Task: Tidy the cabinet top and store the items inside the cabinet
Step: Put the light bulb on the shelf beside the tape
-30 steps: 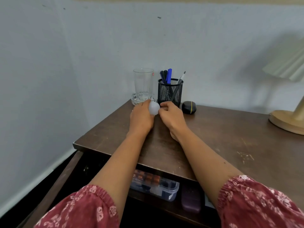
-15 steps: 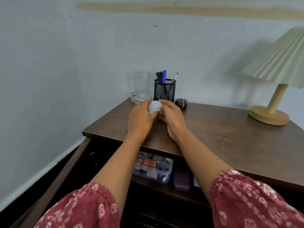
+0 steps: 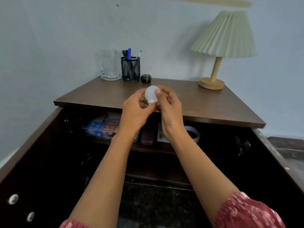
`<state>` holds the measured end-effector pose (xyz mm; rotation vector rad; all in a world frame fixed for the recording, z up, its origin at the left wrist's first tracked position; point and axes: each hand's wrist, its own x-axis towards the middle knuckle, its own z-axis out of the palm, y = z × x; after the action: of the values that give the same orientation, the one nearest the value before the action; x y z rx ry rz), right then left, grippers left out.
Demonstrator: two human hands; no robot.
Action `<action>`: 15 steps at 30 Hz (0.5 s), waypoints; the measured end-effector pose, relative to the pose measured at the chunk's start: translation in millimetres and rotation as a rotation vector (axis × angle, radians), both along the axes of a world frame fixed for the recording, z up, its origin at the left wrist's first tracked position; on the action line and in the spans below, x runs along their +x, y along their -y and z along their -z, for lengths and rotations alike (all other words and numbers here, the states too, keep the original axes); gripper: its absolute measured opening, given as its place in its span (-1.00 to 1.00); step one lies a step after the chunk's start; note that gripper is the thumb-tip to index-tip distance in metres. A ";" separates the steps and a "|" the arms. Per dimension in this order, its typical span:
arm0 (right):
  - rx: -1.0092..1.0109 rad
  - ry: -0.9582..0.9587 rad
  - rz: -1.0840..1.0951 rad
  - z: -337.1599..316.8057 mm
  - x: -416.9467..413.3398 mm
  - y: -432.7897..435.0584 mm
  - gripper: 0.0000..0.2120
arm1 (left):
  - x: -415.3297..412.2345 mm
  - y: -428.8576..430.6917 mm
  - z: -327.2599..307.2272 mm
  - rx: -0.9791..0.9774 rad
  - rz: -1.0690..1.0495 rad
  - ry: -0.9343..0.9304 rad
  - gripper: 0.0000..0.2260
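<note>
A small white light bulb [image 3: 151, 94] is held above the front edge of the brown cabinet top [image 3: 205, 102]. My left hand [image 3: 134, 109] grips its base from the left, and my right hand [image 3: 169, 106] holds it from the right with the thumb on the globe. Both cabinet doors stand open. On the inner shelf [image 3: 148, 148] lie a clear plastic box of small parts [image 3: 100, 129], a dark purple case [image 3: 146, 137], a white card [image 3: 160, 135] and a roll of tape [image 3: 193, 134].
At the back of the top stand a glass mug [image 3: 109, 65], a black mesh pen holder [image 3: 130, 68] and a small black oval object [image 3: 145, 78]. A pleated-shade lamp [image 3: 217, 63] stands at the back right. The open left door [image 3: 31, 162] and right door [image 3: 279, 155] flank my arms.
Both hands have lifted the bulb off the back of the top and drawn it toward me to the front edge. The view has pulled back, showing the lamp and more of the cabinet interior.
</note>
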<state>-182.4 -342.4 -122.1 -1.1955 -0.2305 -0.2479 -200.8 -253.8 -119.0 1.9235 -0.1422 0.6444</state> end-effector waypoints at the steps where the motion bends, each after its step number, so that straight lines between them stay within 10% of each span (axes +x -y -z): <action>1: -0.011 0.025 0.033 4.4 -9.9 11.2 -0.87 | -6.0 8.0 3.6 0.007 0.029 0.014 -0.65; 7: -0.182 0.217 0.318 50.2 -65.3 60.1 -0.78 | -26.8 45.5 45.6 0.117 0.230 0.100 -0.61; 15: -0.247 -0.012 0.534 126.0 -57.5 101.6 -0.80 | -10.2 100.7 121.0 0.085 0.316 -0.134 -0.58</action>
<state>-239.9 -444.0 -248.1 -1.4903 0.0783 -0.6930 -211.0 -354.5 -240.0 1.9640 -0.3850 0.3013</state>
